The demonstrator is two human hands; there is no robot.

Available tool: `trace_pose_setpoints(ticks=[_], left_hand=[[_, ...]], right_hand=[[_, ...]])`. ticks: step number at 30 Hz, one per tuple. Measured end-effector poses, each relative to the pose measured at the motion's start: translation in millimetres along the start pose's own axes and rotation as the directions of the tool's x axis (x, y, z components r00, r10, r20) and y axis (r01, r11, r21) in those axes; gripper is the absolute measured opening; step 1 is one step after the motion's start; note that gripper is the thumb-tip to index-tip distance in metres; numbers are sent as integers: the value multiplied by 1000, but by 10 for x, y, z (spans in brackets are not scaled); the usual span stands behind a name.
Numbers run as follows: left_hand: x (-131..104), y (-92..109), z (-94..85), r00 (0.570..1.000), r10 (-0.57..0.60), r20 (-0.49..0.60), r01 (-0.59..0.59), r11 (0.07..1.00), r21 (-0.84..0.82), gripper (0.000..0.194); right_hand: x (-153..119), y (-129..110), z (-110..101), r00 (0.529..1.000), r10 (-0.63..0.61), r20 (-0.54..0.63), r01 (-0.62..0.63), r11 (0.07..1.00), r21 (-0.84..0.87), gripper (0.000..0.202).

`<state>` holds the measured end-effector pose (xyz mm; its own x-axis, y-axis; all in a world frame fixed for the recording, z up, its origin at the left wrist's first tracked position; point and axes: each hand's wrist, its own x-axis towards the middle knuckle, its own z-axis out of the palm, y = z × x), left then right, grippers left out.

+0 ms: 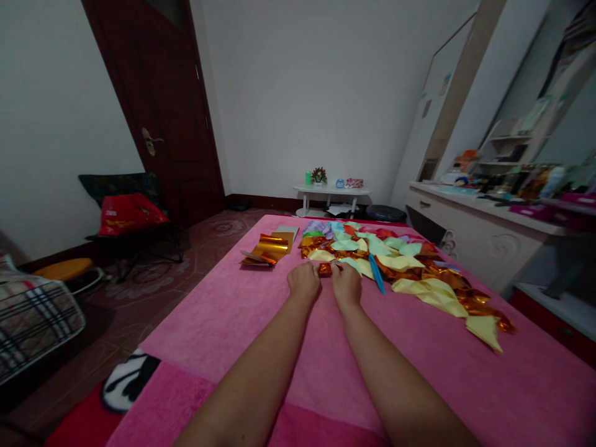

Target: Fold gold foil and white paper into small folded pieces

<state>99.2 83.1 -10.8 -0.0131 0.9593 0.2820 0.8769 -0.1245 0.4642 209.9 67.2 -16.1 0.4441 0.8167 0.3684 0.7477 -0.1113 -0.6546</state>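
Observation:
My left hand [303,279] and my right hand [346,284] reach forward side by side over the pink cloth [223,310]. Between them is a small folded piece of shiny orange foil paper [325,269], pinched at both ends by closed fingers. The fingertips themselves are mostly hidden behind the hands. Just right of my right hand lies a blue pen-like tool [377,273]. It rests against folded yellow paper pieces [431,295]. To the left of my hands, a stack of gold foil sheets [270,248] curls up at its edge.
Folded green pieces [372,242] and orange foil pieces [479,304] spread across the cloth's right side. A low white table [333,188] stands at the wall. A dresser [475,214] flanks the right; a chair with a red bag [133,214] stands left, near the door [158,105].

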Motion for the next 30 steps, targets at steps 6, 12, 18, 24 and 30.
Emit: trace_pose_setpoints(ticks=[6,12,18,24,30], left_hand=[[-12,-7,-22,1000,-7,-5,7,1000,17,47],[11,-42,-41,999,-36,-23,37,999,13,46],[1,-35,-74,999,-29,-24,29,1000,2,45],[-21,-16,-105,1000,-4,-21,4,1000,-11,39],[-8,-30,-83,1000,1,-25,-2,1000,-23,40]], right_hand=[[-25,-55,-26,999,-11,34,14,993,-118,36],[-63,-59,-49,998,-54,41,60,985,-161,37],[-71,-66,-86,996,-89,27,93,982,-164,42],[-66,-71,-93,994,-110,25,112,979,-168,41],[-74,-70,-93,992,-123,21,125,979,-163,41]])
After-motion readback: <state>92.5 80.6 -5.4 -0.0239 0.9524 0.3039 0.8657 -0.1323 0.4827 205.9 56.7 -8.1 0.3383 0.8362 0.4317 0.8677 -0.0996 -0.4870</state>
